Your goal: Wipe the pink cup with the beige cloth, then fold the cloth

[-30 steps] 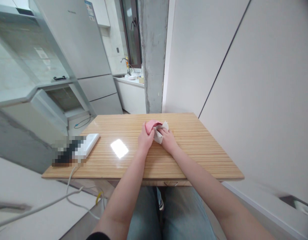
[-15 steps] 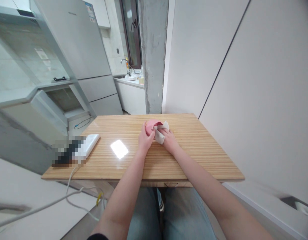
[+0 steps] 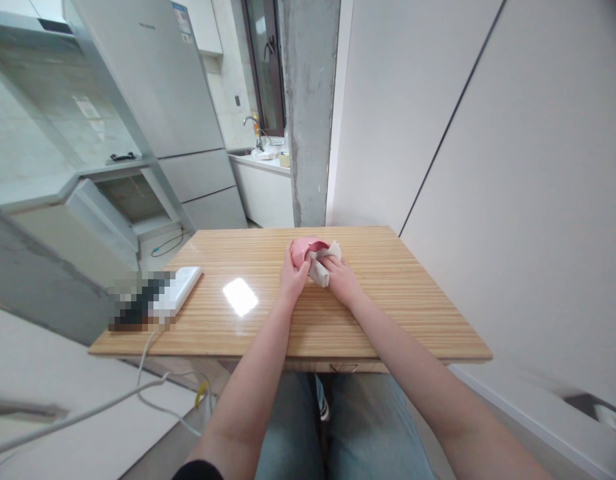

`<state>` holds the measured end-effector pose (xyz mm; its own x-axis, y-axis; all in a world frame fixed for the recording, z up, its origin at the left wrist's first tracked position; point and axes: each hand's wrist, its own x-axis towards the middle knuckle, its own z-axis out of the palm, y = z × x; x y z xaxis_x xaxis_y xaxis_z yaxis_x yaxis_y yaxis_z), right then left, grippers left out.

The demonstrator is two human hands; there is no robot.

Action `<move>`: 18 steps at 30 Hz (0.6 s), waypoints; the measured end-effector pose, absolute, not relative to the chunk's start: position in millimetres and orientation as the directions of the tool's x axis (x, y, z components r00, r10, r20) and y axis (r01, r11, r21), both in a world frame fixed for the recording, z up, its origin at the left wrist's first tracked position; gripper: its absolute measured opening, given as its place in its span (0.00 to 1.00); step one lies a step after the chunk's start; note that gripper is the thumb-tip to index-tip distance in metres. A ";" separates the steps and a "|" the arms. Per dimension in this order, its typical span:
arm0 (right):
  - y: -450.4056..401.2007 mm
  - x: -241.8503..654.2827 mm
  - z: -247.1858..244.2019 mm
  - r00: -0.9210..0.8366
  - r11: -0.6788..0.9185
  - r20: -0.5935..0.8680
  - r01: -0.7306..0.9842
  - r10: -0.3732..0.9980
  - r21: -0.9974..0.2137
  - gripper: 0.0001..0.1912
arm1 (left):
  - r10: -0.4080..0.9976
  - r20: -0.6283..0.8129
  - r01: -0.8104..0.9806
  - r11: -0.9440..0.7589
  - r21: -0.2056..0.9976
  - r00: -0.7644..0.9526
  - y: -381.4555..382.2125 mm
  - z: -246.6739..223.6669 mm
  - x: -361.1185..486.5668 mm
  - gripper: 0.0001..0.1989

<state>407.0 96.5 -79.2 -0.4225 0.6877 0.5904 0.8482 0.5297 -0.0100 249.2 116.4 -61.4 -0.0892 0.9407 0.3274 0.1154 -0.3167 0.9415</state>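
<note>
Pink, one bowl (image 3: 303,248) is held tilted at the far middle of the wooden desk (image 3: 403,293), its opening facing the right hand (image 3: 342,280); one whitish cloth (image 3: 320,273) sits at its mouth, pinched by that hand's fingers, while the left hand (image 3: 292,279) grips the bowl's side

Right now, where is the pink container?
In the head view, the pink container is in the left hand around the middle of the wooden table, the white cloth and right hand at its right.
</note>
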 end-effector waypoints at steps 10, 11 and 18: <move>99.8 397.7 -90.8 -0.341 0.514 0.586 0.844 0.735 -0.153 0.14 | 0.941 0.333 0.040 -0.331 0.943 -0.064 111.1 -67.2 267.9 0.43; 99.4 399.3 -88.8 -0.369 0.532 0.581 0.836 0.725 -0.133 0.14 | 0.936 0.343 0.078 -0.337 0.938 -0.078 112.3 -66.0 263.9 0.40; 95.8 402.8 -80.2 -0.325 0.458 0.561 0.882 0.761 -0.111 0.14 | 0.930 0.356 0.086 -0.349 0.933 -0.086 110.4 -63.2 261.2 0.43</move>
